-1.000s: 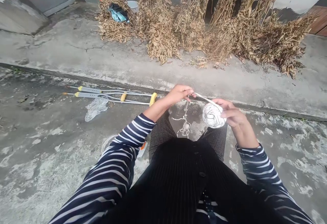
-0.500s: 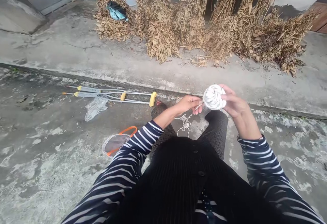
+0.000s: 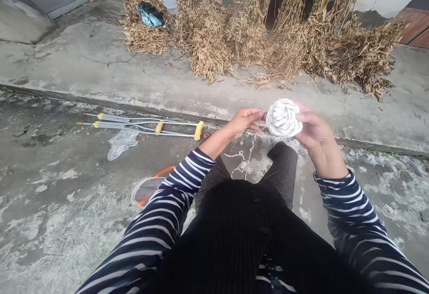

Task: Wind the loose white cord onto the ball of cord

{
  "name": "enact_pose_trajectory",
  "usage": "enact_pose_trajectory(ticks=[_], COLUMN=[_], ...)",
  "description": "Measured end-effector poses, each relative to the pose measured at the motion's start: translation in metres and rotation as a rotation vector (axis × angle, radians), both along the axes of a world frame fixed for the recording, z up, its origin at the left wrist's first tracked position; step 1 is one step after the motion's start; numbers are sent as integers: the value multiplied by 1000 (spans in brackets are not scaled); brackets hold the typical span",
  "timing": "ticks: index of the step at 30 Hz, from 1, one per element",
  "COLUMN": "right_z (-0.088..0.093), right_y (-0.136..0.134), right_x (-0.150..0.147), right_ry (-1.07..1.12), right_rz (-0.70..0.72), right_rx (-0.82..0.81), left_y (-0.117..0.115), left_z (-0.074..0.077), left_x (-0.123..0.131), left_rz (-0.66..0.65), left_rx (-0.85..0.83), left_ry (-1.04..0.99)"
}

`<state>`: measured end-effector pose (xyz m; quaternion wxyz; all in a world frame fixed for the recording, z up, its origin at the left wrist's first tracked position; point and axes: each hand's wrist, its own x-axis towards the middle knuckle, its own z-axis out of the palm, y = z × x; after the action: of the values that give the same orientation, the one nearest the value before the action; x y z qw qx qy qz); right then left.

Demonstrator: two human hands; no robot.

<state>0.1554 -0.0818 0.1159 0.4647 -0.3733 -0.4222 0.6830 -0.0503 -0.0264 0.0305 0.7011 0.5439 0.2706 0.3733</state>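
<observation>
A round ball of white cord (image 3: 284,119) is held up in front of me by my right hand (image 3: 313,128), whose fingers wrap its right side. My left hand (image 3: 246,122) is at the ball's left edge, thumb and forefinger pinched on the cord. Below the hands, a loose tangled length of white cord (image 3: 244,164) lies on the concrete between my legs. Where that length joins the ball is hard to make out.
Two crutches (image 3: 150,126) with yellow pads lie at the left by the step, near a clear plastic bag (image 3: 123,143). An orange-handled bag (image 3: 147,189) lies beside my left arm. Dried plant bundles (image 3: 208,35) lean along the wall beyond the step (image 3: 167,93).
Both hands and the ball have moved slightly up and nearer, and the ball has turned to show another side. The loose cord below hangs and lies differently.
</observation>
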Motion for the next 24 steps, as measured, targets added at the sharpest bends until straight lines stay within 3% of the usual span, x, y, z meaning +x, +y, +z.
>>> enact_pose_trajectory(ticks=[7,14,20,24], right_z=[11,17,37,55], right_y=[7,16,20,21], right_x=[0,9,11,7], right_ry=[-69,-53,-68,-106], right_rz=[-17,-100,-111,-108], right_rx=[67,89,141,181], left_y=[1,-2,2,6], left_z=[-9,-14,-5,-20], left_x=[24,35,25,28], left_rz=[85,73,-43,7], left_rx=[21,50,95,127], left_ry=[84,84,194,223])
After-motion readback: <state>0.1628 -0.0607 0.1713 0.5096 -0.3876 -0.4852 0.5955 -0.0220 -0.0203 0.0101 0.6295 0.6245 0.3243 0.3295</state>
